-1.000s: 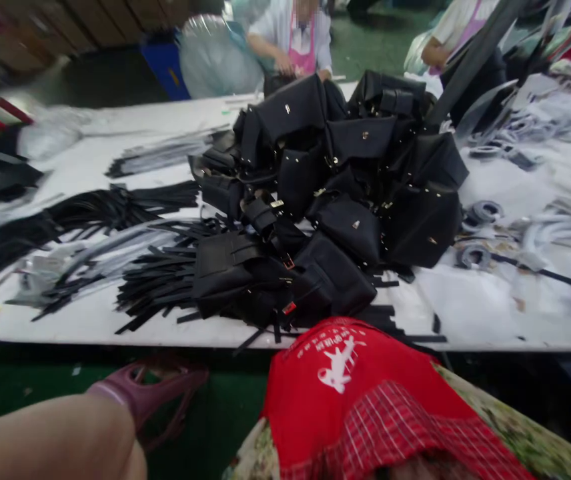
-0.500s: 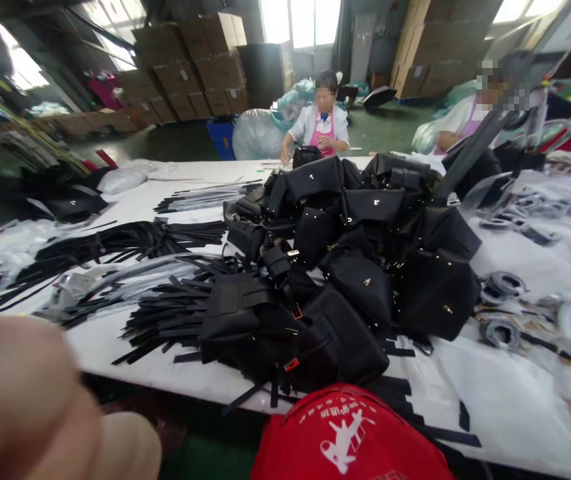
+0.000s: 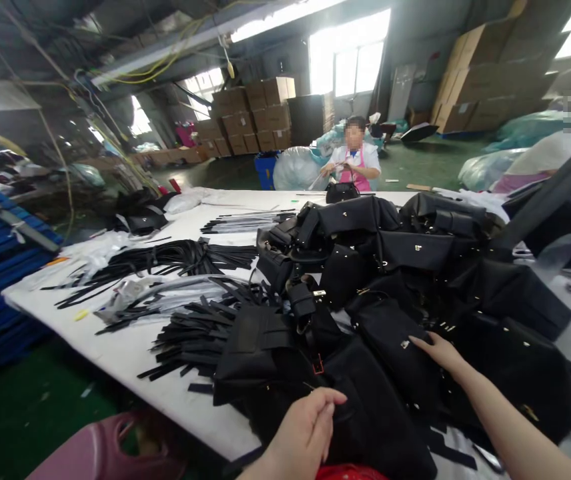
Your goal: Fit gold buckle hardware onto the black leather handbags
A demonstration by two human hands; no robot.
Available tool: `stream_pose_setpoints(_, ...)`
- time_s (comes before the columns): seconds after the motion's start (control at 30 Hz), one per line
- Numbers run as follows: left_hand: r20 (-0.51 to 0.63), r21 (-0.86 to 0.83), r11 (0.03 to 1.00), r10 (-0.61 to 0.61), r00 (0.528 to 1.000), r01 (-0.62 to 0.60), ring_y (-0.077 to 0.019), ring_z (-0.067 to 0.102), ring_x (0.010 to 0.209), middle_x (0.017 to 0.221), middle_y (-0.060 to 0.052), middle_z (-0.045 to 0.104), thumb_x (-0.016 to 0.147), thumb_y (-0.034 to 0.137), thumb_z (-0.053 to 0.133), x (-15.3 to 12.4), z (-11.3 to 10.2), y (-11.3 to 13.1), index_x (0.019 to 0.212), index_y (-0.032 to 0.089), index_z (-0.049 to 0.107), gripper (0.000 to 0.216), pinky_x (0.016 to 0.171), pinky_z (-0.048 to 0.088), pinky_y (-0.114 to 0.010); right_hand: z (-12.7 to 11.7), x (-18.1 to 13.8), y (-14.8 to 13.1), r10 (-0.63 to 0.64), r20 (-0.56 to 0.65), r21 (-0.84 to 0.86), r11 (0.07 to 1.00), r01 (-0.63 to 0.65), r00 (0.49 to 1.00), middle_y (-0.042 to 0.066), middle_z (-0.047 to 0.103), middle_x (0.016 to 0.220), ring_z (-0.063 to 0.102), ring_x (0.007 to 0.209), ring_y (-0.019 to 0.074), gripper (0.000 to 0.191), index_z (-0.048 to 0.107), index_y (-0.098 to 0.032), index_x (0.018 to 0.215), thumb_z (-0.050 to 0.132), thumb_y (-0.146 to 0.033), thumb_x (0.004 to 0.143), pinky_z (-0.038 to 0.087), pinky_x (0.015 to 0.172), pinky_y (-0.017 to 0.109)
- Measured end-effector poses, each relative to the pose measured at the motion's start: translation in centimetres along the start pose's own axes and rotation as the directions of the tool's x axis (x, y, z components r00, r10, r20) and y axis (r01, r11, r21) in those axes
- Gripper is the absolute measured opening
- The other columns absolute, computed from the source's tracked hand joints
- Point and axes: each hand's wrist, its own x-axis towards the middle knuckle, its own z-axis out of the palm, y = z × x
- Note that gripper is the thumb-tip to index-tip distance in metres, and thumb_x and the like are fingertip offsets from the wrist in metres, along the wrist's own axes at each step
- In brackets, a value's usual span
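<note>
A heap of black handbags point(image 3: 405, 267) with small gold clasps covers the near right of a long white table point(image 3: 130, 347). My left hand point(image 3: 305, 430) rests on the nearest bag point(image 3: 360, 400) at the table's front edge, fingers curled loosely against it. My right hand point(image 3: 438, 352) reaches further in, fingers laid on another black bag point(image 3: 395, 333) in the pile. Whether either hand grips the leather is not clear.
Bundles of black straps point(image 3: 165, 257) and loose strap pieces point(image 3: 195, 327) lie left of the bags. A pink plastic stool point(image 3: 95, 450) stands below the table edge. One person in a pink apron point(image 3: 353, 163) works at the far side, another point(image 3: 545, 157) at the right. Cardboard boxes point(image 3: 255, 120) are stacked behind.
The view has lifted from my lap to the table and room. Both my hands have come forward onto the bag heap; before, only a blurred arm showed at lower left.
</note>
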Motion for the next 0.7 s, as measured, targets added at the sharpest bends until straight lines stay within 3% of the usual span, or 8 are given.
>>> stream_pose_setpoints(0.13, -0.024, 0.008, 0.999, -0.034, 0.999, 0.034, -0.0088, 0.036, 0.048, 0.053, 0.007, 0.037, 0.098, 0.043, 0.034, 0.5, 0.2, 0.8, 0.113, 0.014, 0.059, 0.041, 0.048, 0.03, -0.021, 1.0, -2.1, -3.5, -0.026, 0.233, 0.115, 0.993, -0.001, 0.972, 0.014, 0.075, 0.088, 0.071, 0.087, 0.0311, 0.039, 0.071, -0.013, 0.089, 0.067, -0.05, 0.075, 0.058, 0.08, 0.037)
stream_pose_setpoints(0.2, -0.057, 0.098, 0.995, -0.005, 0.998, 0.011, -0.0091, 0.039, 0.053, 0.058, 0.005, 0.042, 0.096, 0.036, 0.041, 0.5, 0.2, 1.7, 0.108, 0.016, 0.064, 0.033, 0.052, 0.033, -0.021, -0.5, -5.1, -6.3, -0.045, 0.285, 0.18, 0.984, -0.008, 0.957, 0.013, 0.075, 0.084, 0.072, 0.084, 0.0309, 0.038, 0.071, -0.013, 0.082, 0.067, -0.051, 0.076, 0.058, 0.08, 0.036)
stream_pose_setpoints(0.33, -0.065, 0.322, 0.931, 0.205, 0.977, -0.174, -0.0094, 0.047, 0.057, 0.061, 0.003, 0.052, 0.088, 0.026, 0.056, 0.3, 0.4, 3.6, 0.097, 0.017, 0.07, 0.019, 0.06, 0.039, -0.023, -5.2, -13.9, -11.0, 0.081, 0.411, 0.413, 0.871, -0.265, 0.908, 0.012, 0.076, 0.089, 0.072, 0.079, 0.0311, 0.042, 0.071, -0.017, 0.093, 0.07, -0.054, 0.074, 0.061, 0.069, 0.039)
stream_pose_setpoints(0.43, -0.022, 0.353, 0.855, 0.414, 0.91, -0.38, -0.0093, 0.051, 0.058, 0.066, 0.0, 0.058, 0.087, 0.022, 0.057, -0.2, 1.1, 4.8, 0.094, 0.015, 0.07, 0.016, 0.058, 0.04, -0.021, -6.0, -20.0, -12.1, 0.136, 0.395, 0.49, 0.805, -0.334, 0.909, 0.009, 0.076, 0.08, 0.072, 0.067, 0.0278, 0.036, 0.071, -0.019, 0.085, 0.079, -0.048, 0.066, 0.059, 0.055, 0.033)
stream_pose_setpoints(0.53, 0.04, 0.379, 0.777, 0.529, 0.848, -0.503, -0.009, 0.05, 0.055, 0.061, 0.002, 0.054, 0.087, 0.024, 0.06, -0.8, 1.9, 5.5, 0.093, 0.015, 0.068, 0.014, 0.056, 0.04, -0.021, -4.3, -23.6, -11.9, 0.149, 0.321, 0.572, 0.757, -0.317, 0.935, 0.006, 0.073, 0.068, 0.068, 0.055, 0.0229, 0.035, 0.069, -0.019, 0.076, 0.081, -0.049, 0.062, 0.054, 0.046, 0.028)
stream_pose_setpoints(0.7, 0.117, 0.498, 0.669, 0.579, 0.807, -0.552, -0.0108, 0.05, 0.053, 0.06, 0.004, 0.051, 0.079, 0.043, 0.071, -1.5, 3.2, 6.0, 0.1, 0.014, 0.065, 0.037, 0.056, 0.044, -0.024, -2.4, -25.8, -11.9, -0.08, 0.229, 0.592, 0.803, -0.073, 0.97, 0.004, 0.07, 0.065, 0.064, 0.055, 0.0188, 0.041, 0.069, -0.016, 0.073, 0.072, -0.057, 0.071, 0.051, 0.049, 0.024)
